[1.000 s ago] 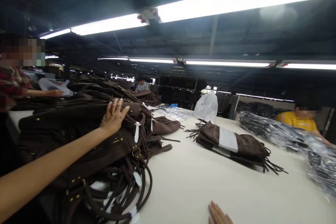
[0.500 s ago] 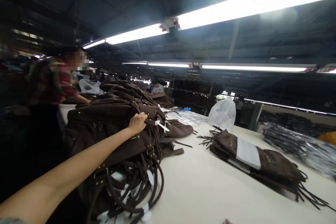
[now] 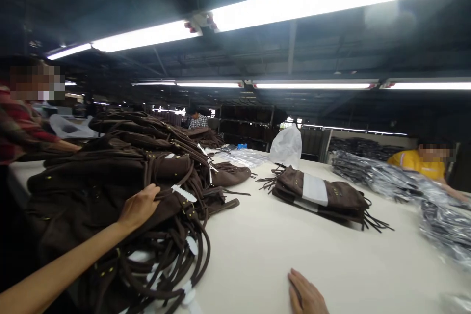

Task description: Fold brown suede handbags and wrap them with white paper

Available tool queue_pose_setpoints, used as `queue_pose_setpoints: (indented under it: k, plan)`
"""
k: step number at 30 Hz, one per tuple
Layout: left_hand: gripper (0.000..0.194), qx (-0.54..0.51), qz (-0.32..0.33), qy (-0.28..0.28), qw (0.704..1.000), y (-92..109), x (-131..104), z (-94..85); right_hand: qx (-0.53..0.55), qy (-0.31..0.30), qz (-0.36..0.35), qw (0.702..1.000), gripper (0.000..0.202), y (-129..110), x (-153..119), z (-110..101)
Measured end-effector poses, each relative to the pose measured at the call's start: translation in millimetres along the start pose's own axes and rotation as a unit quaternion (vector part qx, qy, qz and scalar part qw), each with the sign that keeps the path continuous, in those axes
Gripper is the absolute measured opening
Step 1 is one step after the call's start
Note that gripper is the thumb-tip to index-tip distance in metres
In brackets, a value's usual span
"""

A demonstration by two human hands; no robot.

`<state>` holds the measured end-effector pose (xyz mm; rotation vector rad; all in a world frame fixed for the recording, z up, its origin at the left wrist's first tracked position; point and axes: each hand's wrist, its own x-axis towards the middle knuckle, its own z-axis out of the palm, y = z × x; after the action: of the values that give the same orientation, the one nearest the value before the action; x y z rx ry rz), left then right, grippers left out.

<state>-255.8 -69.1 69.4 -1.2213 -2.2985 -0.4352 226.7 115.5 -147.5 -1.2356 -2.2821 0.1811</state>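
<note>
My left hand (image 3: 140, 207) is closed on the edge of a dark brown cloth bag (image 3: 103, 181) at the front of a tall pile on the left. Cord handles (image 3: 206, 250) with white paper tags hang from the pile below it. A white toothed strip (image 3: 184, 193) lies just beyond my left fingers. My right hand (image 3: 307, 293) is low in the view over the white table (image 3: 250, 255), fingers stretched out and holding nothing. Further back lies a folded bundle of brown bags (image 3: 340, 197) with a white band (image 3: 315, 189) around it.
A clear plastic bag (image 3: 286, 147) stands behind the bundle, near flat plastic sheets (image 3: 245, 158). Plastic-wrapped goods (image 3: 379, 176) line the right side, where a person in yellow (image 3: 419, 163) works. A person in a plaid shirt (image 3: 22, 125) reaches to the pile from the left.
My view has turned to the right, bringing the person in yellow into sight. My left hand has drawn nearer along the bag. More of my right hand now shows over the table.
</note>
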Motion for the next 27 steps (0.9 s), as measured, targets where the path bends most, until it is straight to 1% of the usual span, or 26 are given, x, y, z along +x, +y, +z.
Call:
queue_pose_setpoints:
  k: [2, 4, 7, 10, 12, 15, 18, 20, 23, 25, 27]
  plan:
    - [0.031, 0.007, 0.012, 0.004, 1.0, 4.7, -7.6, 14.6, -0.001, -0.029, 0.022, 0.999, 0.044, -8.8, -3.0, -11.1]
    - [0.041, 0.012, 0.029, 0.015, 0.999, 10.9, -13.3, 22.4, -0.005, -0.027, 0.042, 0.999, 0.048, -23.2, -7.6, -23.6]
    - [0.05, 0.02, 0.047, 0.045, 0.998, 14.9, -22.0, 21.8, -0.005, -0.026, 0.051, 0.998, 0.049, -42.9, -12.9, -40.0]
    - [0.058, 0.037, 0.048, 0.057, 0.997, 5.4, -34.7, 14.8, 0.004, -0.029, 0.052, 0.998, 0.048, -49.7, -13.6, -49.3]
    - [0.062, 0.048, 0.048, 0.03, 0.997, -7.9, -46.5, 11.8, 0.016, -0.029, 0.052, 0.998, 0.046, -48.6, -12.9, -51.7]
    - [0.062, 0.068, 0.053, -0.036, 0.996, -32.2, -64.8, 11.9, 0.035, -0.028, 0.052, 0.998, 0.044, -45.3, -12.2, -52.5]
    - [0.065, 0.103, 0.034, -0.066, 0.992, -50.6, -73.9, 12.9, 0.046, -0.034, 0.052, 0.997, 0.044, -44.7, -11.9, -52.9]
    - [0.064, 0.126, 0.024, -0.089, 0.988, -55.6, -72.0, 11.9, 0.049, -0.037, 0.056, 0.997, 0.044, -45.6, -12.0, -53.5]
    - [0.064, 0.145, 0.025, -0.157, 0.977, -54.0, -59.4, 6.3, 0.049, -0.041, 0.057, 0.996, 0.044, -46.9, -13.1, -55.3]
    - [0.06, 0.15, 0.015, -0.197, 0.969, -50.0, -47.6, -1.5, 0.048, -0.046, 0.058, 0.996, 0.043, -47.2, -14.7, -57.1]
    - [0.051, 0.16, -0.015, -0.219, 0.962, -45.4, -34.4, -12.8, 0.048, -0.052, 0.061, 0.996, 0.043, -47.0, -16.0, -58.9]
